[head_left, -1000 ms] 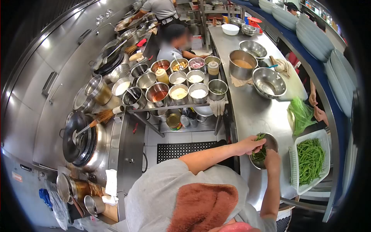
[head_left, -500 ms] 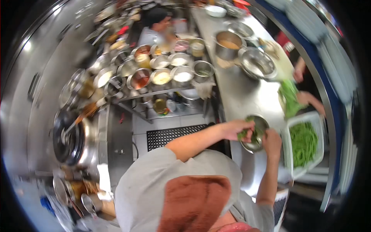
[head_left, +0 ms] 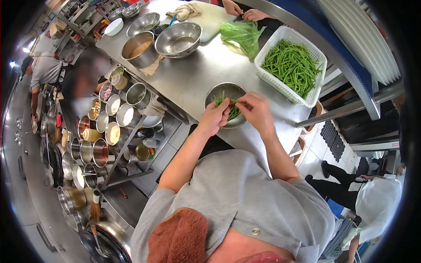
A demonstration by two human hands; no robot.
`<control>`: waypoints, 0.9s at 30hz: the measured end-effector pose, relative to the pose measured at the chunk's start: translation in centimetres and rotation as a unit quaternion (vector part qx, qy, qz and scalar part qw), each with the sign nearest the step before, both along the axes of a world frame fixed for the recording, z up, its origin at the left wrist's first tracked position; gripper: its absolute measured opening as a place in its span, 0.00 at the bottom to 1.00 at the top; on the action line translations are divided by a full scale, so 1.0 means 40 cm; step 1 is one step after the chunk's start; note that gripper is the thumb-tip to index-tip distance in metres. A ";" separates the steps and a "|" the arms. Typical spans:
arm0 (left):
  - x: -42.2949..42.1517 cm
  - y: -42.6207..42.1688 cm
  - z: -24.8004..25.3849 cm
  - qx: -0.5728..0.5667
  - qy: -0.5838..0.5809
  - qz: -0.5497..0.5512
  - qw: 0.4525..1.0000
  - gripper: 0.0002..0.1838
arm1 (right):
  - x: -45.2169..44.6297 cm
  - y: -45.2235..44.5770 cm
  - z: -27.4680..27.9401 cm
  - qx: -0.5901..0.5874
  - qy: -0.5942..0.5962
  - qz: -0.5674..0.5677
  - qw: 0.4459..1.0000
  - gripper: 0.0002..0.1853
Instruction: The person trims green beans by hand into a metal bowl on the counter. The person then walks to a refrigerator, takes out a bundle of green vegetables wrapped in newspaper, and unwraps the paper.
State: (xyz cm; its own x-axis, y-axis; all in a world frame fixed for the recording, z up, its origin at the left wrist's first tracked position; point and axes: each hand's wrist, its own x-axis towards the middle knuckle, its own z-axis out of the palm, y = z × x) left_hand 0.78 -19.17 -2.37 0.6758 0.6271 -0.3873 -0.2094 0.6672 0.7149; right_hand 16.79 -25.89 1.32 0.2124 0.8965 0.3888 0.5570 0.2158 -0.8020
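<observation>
A metal bowl (head_left: 214, 93) stands on the steel counter with cut green bean pieces (head_left: 234, 113) in it. Over its left side my left hand (head_left: 215, 117) is closed around a few green beans (head_left: 222, 97), whose ends stick out past the thumb. My right hand (head_left: 255, 111) hovers at the bowl's right rim, its fingers pinched at the tip of a bean held in the left. To the upper right, a white plastic basket (head_left: 267, 80) is heaped with whole green beans (head_left: 291, 65).
Beyond the bowl are a steel counter (head_left: 193, 72), a colander (head_left: 179, 39), a pot of brownish liquid (head_left: 139, 50) and a green plastic bag (head_left: 241, 36). Another person's hands (head_left: 245, 12) work across the counter. Ingredient pots (head_left: 112, 133) line the left; a shelf post (head_left: 351, 105) stands right.
My view has swung round, so the counter and basket now appear nearer the top. Both hands stay at the bowl, with beans still in the left.
</observation>
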 end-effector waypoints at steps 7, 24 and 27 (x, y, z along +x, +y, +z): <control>-0.021 0.008 0.004 0.051 0.055 -0.027 0.997 0.15 | 0.007 -0.020 -0.041 -0.008 -0.018 0.104 0.994 0.09; -0.065 0.007 0.032 0.298 0.140 -0.043 0.943 0.14 | 0.053 0.065 -0.132 0.033 0.126 -0.077 0.988 0.07; -0.076 0.021 0.037 0.095 0.038 0.047 0.994 0.13 | 0.050 0.057 -0.150 -0.079 0.136 -0.019 0.987 0.10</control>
